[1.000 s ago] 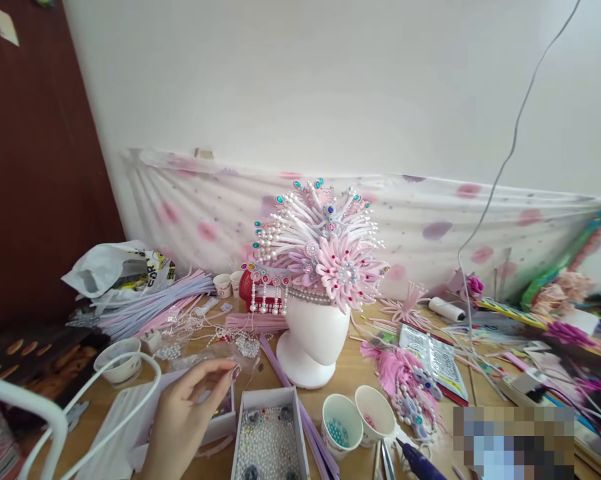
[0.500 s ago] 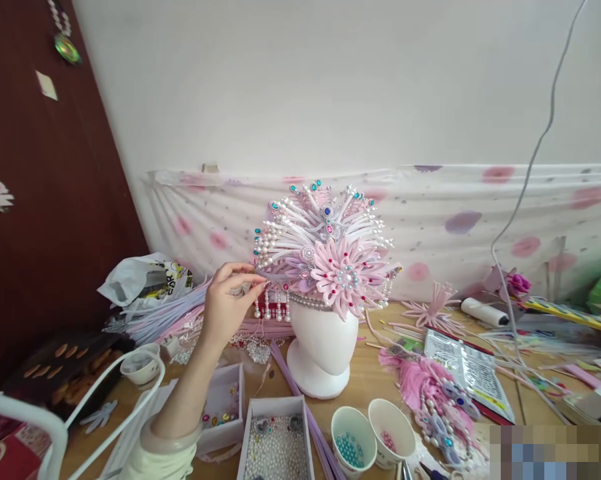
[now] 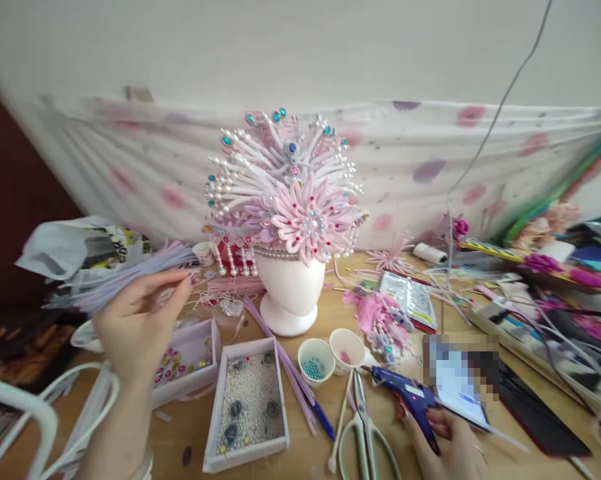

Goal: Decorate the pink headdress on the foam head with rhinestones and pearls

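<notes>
A pink and white headdress (image 3: 285, 193) with pearls and coloured gems sits on a white foam head (image 3: 290, 293) at the middle of the wooden table. My left hand (image 3: 135, 320) hovers left of it, above a white box of gems (image 3: 193, 340), with thumb and fingertips pinched together; what they hold is too small to make out. My right hand (image 3: 445, 443) is at the bottom right, wrapped round the handle of a blue glue gun (image 3: 407, 393) whose nozzle points left toward two paper cups (image 3: 330, 353).
A box of pearls (image 3: 250, 403) lies in front of the foam head, with scissors (image 3: 365, 427) to its right. Purple strips (image 3: 135, 277) and a plastic bag (image 3: 70, 243) lie at the left. Pink tassels (image 3: 380, 320), a packet (image 3: 410, 297) and craft clutter fill the right side.
My left hand has drawn back down and left from the headdress's left edge. The view has tilted down, and my right hand with the glue gun has come into view.
</notes>
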Demonstrator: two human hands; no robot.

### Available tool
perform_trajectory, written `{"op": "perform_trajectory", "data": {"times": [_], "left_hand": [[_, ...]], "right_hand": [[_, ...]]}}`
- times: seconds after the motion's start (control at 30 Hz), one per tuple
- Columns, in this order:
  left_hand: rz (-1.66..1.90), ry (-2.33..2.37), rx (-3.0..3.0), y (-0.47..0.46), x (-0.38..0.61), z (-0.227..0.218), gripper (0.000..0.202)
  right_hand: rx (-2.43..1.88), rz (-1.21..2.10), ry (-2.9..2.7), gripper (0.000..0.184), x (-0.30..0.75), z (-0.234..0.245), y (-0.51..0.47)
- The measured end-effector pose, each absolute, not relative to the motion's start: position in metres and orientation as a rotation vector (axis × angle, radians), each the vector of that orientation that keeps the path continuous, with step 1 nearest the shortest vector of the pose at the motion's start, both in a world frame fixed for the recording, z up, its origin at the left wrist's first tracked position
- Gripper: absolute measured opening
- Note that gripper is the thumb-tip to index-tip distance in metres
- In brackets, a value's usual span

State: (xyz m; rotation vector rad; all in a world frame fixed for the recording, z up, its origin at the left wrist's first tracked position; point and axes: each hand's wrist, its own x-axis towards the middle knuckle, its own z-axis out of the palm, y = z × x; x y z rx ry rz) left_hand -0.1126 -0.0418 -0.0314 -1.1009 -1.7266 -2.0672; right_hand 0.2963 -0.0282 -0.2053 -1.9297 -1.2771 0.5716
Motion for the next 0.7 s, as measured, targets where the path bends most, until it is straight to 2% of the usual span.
{"op": "perform_trajectory", "data": {"times": [0.13,0.43,0.57,0.7], "left_hand": [[-2.124,-1.897,-1.092,-0.068,-0.109,-0.054,0.025],[-2.818,-2.284,-1.269,-0.085,-0.102,-0.122,0.025],[-2.874,-2.401,-1.601,-0.094,-0.073,-0.127,0.031],[-2.873,-2.505,-1.626,-0.104,-0.050,-0.119,0.039]], "right_hand": [[-2.069,0.485,-1.321,0.054,0.286,-0.201,-0.032],[-2.131,0.208,-1.416,0.018,0.271,-0.194,-0.050],[-2.109,0.091,-1.500,0.022,0.268,-0.200,-0.055],[-2.181,0.001,-1.542,0.026,0.264,-0.201,-0.059]]}}
